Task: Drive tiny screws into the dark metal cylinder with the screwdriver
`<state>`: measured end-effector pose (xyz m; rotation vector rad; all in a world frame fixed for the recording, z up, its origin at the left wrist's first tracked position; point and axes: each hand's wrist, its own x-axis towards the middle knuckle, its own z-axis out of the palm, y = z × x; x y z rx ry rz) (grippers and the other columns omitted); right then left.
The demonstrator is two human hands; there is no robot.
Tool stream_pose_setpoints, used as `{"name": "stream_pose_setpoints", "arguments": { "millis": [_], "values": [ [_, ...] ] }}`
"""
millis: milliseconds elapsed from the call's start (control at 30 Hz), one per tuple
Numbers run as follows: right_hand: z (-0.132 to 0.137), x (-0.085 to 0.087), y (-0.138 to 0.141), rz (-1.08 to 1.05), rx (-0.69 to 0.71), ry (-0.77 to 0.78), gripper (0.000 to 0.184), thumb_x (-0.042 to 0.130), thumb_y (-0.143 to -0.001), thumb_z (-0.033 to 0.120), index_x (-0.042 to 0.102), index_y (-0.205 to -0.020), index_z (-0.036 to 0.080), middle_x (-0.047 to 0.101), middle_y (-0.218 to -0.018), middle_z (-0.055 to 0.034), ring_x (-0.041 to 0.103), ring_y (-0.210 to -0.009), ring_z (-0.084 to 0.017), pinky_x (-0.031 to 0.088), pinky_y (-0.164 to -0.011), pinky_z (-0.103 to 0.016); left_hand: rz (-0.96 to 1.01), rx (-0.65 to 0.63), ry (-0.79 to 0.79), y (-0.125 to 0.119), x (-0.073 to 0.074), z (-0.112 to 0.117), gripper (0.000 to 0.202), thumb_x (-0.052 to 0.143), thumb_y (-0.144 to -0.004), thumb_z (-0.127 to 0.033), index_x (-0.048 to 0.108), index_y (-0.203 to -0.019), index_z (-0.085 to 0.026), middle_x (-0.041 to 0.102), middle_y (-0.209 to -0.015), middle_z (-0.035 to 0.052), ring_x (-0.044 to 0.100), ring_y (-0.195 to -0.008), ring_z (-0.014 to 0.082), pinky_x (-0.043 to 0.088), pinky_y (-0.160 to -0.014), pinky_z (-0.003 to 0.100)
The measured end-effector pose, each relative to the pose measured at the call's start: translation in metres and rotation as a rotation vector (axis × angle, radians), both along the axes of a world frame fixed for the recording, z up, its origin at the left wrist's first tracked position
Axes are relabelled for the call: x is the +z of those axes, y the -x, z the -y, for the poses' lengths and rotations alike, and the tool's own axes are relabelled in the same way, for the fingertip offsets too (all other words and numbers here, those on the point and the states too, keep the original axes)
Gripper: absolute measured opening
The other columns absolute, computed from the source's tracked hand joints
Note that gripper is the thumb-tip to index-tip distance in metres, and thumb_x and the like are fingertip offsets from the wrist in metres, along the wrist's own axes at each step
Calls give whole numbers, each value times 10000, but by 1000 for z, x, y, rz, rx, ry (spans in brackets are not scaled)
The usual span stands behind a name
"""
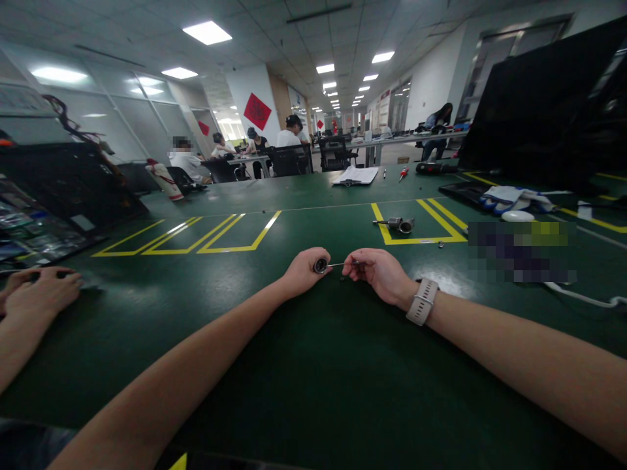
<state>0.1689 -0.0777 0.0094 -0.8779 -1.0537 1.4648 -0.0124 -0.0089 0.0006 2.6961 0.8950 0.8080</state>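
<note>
My left hand (306,271) is closed around a small round metal part (320,266) with a dark hollow end facing me. Opposite it, my right hand (375,271), with a watch on the wrist, pinches a thin metal rod (337,264). The rod's tip reaches the edge of the round part; whether it goes inside cannot be made out. Just below the right fingertips lies a tiny dark piece (342,279) on the green table (313,365). Beyond the right hand rests another metal part with a shaft and a round cup (400,225).
Yellow tape (230,249) marks boxes on the table. A co-worker's hands (42,290) are at the left edge. Farther back are a clipboard (356,175) and a red pen-like tool (403,173). Gloves (514,199), a white mouse (518,216) and a large black monitor (543,98) occupy the right.
</note>
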Motion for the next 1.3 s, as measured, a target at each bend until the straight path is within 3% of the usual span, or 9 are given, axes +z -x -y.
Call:
{"name": "stream_pose_setpoints", "arguments": {
  "millis": [267,500,733,900,1000,1167,1300],
  "values": [
    [0,-3,0,20,-39,-37,149,527,-650,227,627,-579,143,626,-578,-46,519,-548,-135,369,-565,-289,-44,58,-32,-2,-1,-1,59,568,-740,-170,522,-705,-159,526,-694,-10,488,-646,122,379,-604,242],
    [2,-5,1,46,-163,-108,171,517,-653,227,596,-514,167,570,-490,-18,470,-489,-123,333,-505,-275,-107,187,-98,-3,-1,-1,63,555,-754,-168,514,-707,-172,541,-701,-1,497,-646,141,354,-579,256],
    [1,-7,-2,52,-261,-157,195,499,-669,210,558,-484,184,503,-446,12,431,-464,-112,292,-478,-264,-191,226,-131,-4,2,5,20,520,-777,-154,531,-769,-169,566,-755,22,518,-692,161,375,-626,281],
    [6,-4,2,80,-154,-197,163,502,-688,215,588,-554,178,561,-512,2,489,-521,-126,348,-536,-274,-288,211,-238,-5,3,9,94,466,-772,-98,528,-789,-166,572,-772,40,518,-733,183,365,-653,307],
    [8,-2,5,153,-111,-205,152,510,-695,226,595,-581,171,580,-541,-1,501,-545,-126,362,-557,-274,-303,222,-232,-6,3,9,101,461,-770,-97,527,-796,-169,576,-773,39,519,-735,184,359,-642,301],
    [6,-4,3,158,-233,-223,176,489,-677,217,560,-521,177,529,-471,15,460,-491,-116,329,-508,-264,-295,231,-216,-6,2,8,93,469,-774,-107,531,-798,-172,577,-777,35,518,-735,178,361,-646,296],
    [5,-6,2,151,-253,-235,185,485,-683,206,550,-511,180,511,-464,20,448,-486,-114,316,-499,-262,-231,246,-149,-5,2,7,31,518,-776,-155,536,-796,-172,576,-776,27,517,-721,171,371,-646,294]
  ]
}}
